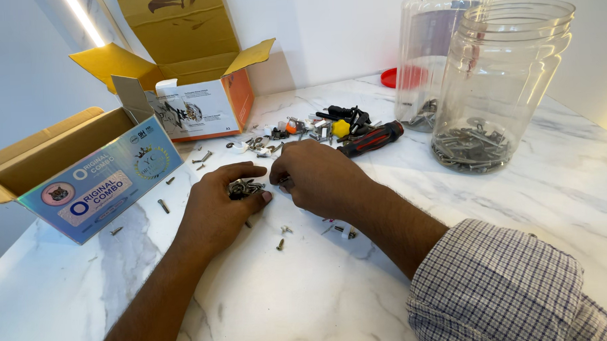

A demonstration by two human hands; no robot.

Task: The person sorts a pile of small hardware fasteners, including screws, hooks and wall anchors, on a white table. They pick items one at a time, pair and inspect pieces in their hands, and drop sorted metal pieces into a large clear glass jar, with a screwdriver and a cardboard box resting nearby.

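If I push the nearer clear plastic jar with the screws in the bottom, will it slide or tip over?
The nearer jar would probably slide rather than tip: it is wide, and its metal screws sit low, weighting the base. The marble tabletop looks smooth, so little would grip it. With no lid on, a hard knock could still spill the contents.

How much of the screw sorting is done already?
Partly done: the near jar already has a layer of metal bits at the bottom. The left hand cups a bunch of screws while the right hand picks at them. Loose screws and a mixed pile remain on the table.
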